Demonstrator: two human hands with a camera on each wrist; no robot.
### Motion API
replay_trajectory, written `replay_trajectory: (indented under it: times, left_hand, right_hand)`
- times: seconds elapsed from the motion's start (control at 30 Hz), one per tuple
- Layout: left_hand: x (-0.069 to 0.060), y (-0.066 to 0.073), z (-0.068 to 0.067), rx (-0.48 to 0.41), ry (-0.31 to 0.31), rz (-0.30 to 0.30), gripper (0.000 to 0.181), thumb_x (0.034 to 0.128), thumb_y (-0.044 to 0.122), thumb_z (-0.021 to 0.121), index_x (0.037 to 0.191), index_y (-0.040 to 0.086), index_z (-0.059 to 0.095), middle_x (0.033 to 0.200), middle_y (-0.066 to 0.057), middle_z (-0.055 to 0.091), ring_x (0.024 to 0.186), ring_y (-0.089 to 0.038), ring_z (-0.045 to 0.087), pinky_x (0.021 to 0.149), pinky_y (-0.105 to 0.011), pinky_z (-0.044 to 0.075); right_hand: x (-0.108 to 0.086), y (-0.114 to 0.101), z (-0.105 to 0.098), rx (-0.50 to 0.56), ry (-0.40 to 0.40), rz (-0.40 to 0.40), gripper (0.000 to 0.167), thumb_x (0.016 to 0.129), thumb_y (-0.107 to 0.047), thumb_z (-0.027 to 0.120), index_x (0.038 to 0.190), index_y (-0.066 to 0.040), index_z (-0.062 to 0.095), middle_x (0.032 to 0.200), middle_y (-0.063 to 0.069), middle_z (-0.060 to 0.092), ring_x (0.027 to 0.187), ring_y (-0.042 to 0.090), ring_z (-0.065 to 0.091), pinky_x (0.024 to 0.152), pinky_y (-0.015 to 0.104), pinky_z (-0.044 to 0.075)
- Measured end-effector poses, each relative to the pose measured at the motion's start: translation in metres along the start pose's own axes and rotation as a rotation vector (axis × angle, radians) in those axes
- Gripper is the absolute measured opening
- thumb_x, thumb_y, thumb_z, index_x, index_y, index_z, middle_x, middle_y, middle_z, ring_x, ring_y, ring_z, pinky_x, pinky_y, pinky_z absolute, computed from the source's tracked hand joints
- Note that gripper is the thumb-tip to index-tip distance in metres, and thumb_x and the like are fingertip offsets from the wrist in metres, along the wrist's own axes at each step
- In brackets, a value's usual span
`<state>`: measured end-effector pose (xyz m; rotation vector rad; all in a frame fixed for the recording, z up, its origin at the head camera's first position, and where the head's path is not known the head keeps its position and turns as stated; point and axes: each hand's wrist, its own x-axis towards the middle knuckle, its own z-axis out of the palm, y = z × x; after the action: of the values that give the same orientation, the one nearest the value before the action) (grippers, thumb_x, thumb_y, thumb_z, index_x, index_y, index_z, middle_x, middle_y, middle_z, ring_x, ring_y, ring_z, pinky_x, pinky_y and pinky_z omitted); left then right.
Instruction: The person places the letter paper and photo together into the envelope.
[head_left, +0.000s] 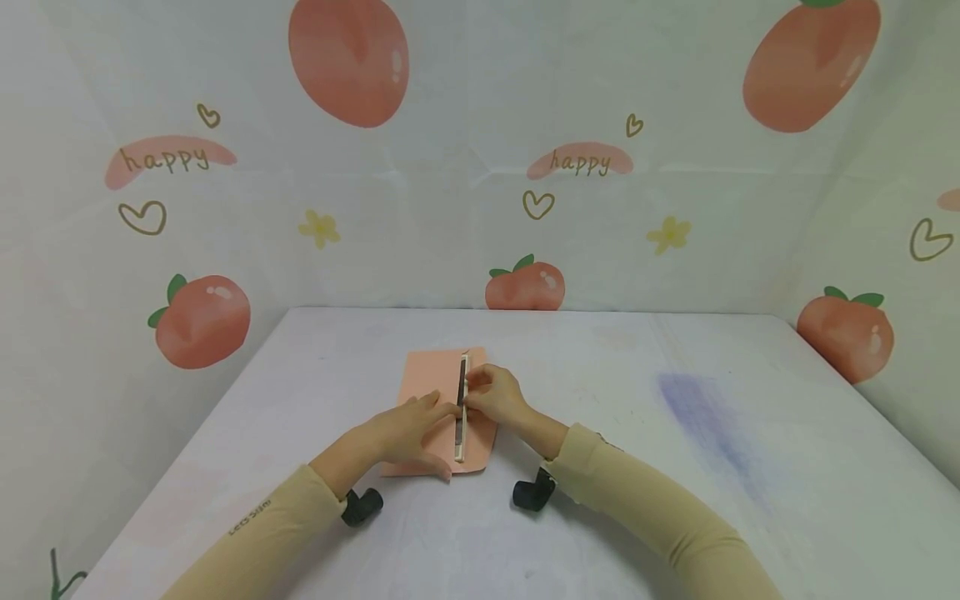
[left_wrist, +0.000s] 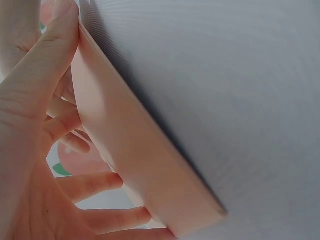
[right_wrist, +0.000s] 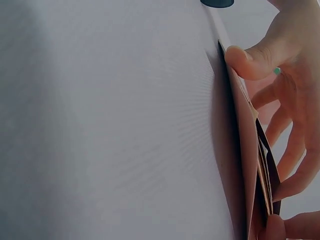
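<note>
A flat pink folder-like case lies on the table in the middle of the head view. Along its right part runs a narrow dark strip with a cream border. My left hand rests spread on the case, its thumb at the near edge and one finger reaching the strip. My right hand bends its fingers at the right side of the strip and pinches its border. In the right wrist view, thin dark and cream layers stand up from the pink cover; fingers hide part of them.
A white cloth-covered table surrounds the case, with a bluish stain to the right. Black wrist-worn pieces show under the left sleeve and the right sleeve. A fruit-printed curtain hangs behind.
</note>
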<state>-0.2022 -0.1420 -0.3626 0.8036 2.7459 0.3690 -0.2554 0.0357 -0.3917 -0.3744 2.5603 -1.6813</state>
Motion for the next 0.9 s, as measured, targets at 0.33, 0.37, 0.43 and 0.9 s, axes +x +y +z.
replay_trajectory:
  times: [0.33,0.37,0.43,0.9]
  left_hand:
    - [0.0026,-0.003,0.0022,0.007,-0.002,-0.018,0.081,0.068,0.055,0.075,0.134,0.022,0.042,0.147,-0.023,0.031,0.129,-0.052,0.037,0.098,-0.059,0.039]
    - [0.0026,-0.0028,0.0024,0.008,-0.002,-0.018,0.081,0.0677,0.056,0.075,0.134,0.022,0.042,0.147,-0.023,0.031,0.128,-0.052,0.037,0.097,-0.06,0.039]
    - [0.0028,-0.0025,0.0029,0.011,0.001,-0.015,0.081,0.0673,0.056,0.075,0.134,0.022,0.042,0.146,-0.023,0.032,0.127,-0.052,0.038,0.096,-0.06,0.04]
    - [0.0028,-0.0019,0.0025,0.006,0.011,0.0,0.077,0.0666,0.057,0.075,0.129,0.023,0.045,0.143,-0.021,0.036,0.125,-0.048,0.043,0.092,-0.056,0.045]
  right_hand:
    - [0.0026,-0.0004,0.0025,-0.009,-0.01,0.029,0.027,0.078,0.006,0.061,0.105,0.006,0.06,0.104,0.022,0.066,0.097,0.032,0.067,0.074,0.03,0.055]
    - [0.003,-0.0001,0.0028,-0.01,-0.013,0.029,0.027,0.078,0.006,0.061,0.105,0.006,0.059,0.105,0.023,0.066,0.098,0.032,0.067,0.075,0.03,0.055]
    - [0.0032,-0.0001,0.0032,-0.013,-0.017,0.029,0.026,0.079,0.005,0.06,0.106,0.006,0.059,0.105,0.023,0.066,0.098,0.032,0.067,0.077,0.031,0.055]
    - [0.0056,-0.0016,0.0047,0.044,-0.052,0.114,0.034,0.084,0.002,0.06,0.117,0.006,0.053,0.11,0.025,0.065,0.092,0.031,0.069,0.076,0.03,0.055]
